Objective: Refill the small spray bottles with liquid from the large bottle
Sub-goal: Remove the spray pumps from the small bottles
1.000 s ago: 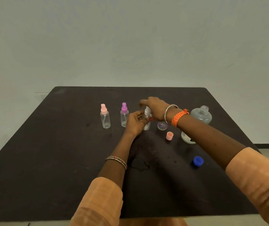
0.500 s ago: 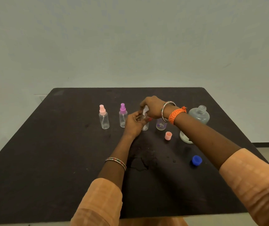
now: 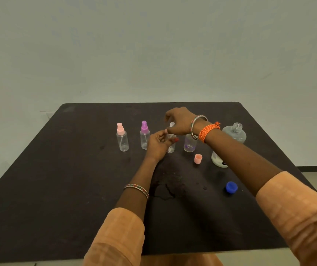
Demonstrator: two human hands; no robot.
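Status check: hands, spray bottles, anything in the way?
Both hands grip white-topped spray bottle. Large bottle uncapped. Pink cap and blue cap lie loose, clear of work.

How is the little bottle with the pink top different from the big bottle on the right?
The pink-topped spray bottle is slim and small; the large bottle is much wider with a rounded shoulder. The small one has its spray head on; the large one's threaded neck is open, with no cap on. The small one stands free in full view; the large one is partly hidden behind the right forearm. Both are clear plastic, upright on the dark table.
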